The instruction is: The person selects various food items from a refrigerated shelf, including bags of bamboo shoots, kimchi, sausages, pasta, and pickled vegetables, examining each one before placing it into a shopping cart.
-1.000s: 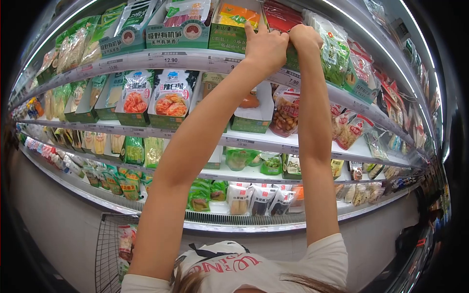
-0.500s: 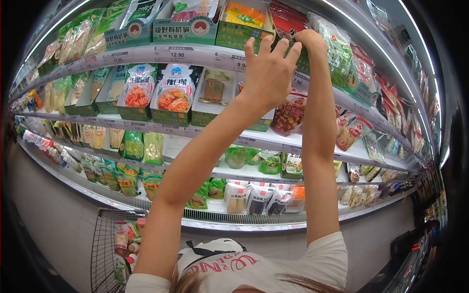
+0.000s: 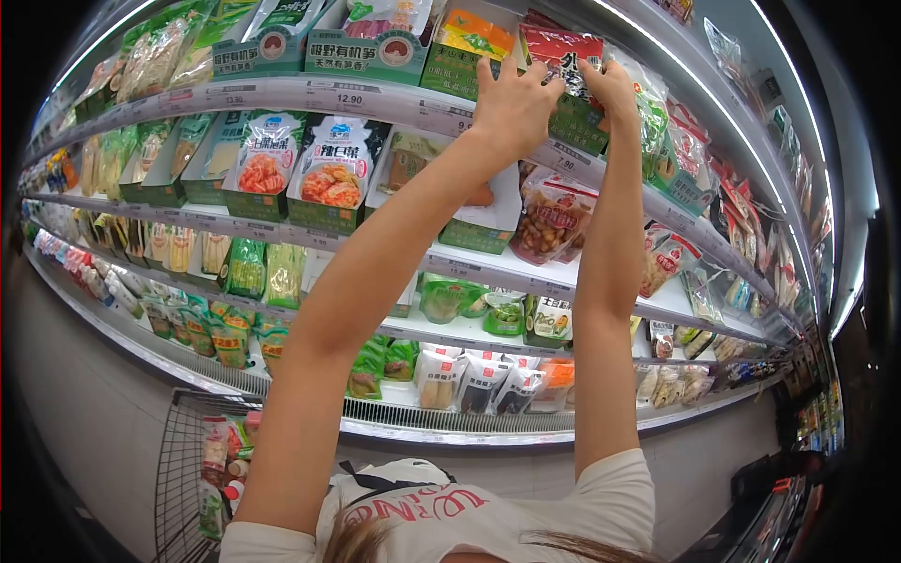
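Observation:
A red packet [image 3: 561,45] with black-and-white lettering stands in a green display box [image 3: 577,124] on the upper shelf. My right hand [image 3: 612,92] is closed at the packet's right edge, fingertips pinching it. My left hand [image 3: 514,111] reaches up with fingers spread, its nearest fingertips right at the packet's lower left side. Its other fingers overlap the neighbouring green box holding orange-and-yellow packets [image 3: 476,36]. The red packet's lower part is hidden by the box front and my fingers.
Below, a shelf [image 3: 413,246] carries kimchi packets [image 3: 330,171] and a bag of brown food [image 3: 554,216]. White-and-green packets [image 3: 652,117] stand right of my right hand. A wire cart [image 3: 178,469] with groceries is at lower left.
More of the red packet's front and lettering now shows between my hands. My right hand has shifted slightly right and down in view, and the whole view has tilted a little.

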